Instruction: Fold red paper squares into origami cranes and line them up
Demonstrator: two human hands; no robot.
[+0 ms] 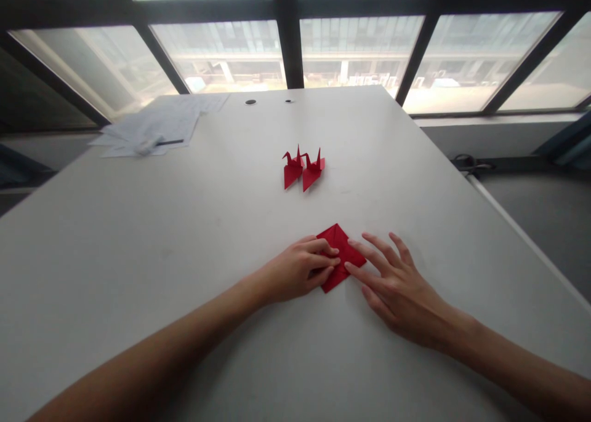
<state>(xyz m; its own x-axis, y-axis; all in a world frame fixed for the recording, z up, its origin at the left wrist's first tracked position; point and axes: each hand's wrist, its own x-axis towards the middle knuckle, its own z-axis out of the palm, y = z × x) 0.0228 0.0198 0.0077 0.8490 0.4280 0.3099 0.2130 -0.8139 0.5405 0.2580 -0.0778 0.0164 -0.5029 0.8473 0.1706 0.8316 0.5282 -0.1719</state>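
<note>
A square of red origami paper (338, 247), folded and turned like a diamond, lies on the white table in front of me. My left hand (310, 264) presses its curled fingers onto the left part of the paper, hiding that corner. At the right side, my right hand (392, 280) has its fingers spread, with fingertips touching or just over the paper's right edge. Beyond the paper stand two folded red paper cranes, a left crane (292, 172) and a right crane (313, 176), side by side and seemingly touching.
Loose white paper sheets (157, 123) lie at the table's far left, with a dark pen (170, 142) and a crumpled whitish item (148, 145) on them. Two cable holes sit near the far edge of the white table (221, 213). Windows with dark frames rise behind it.
</note>
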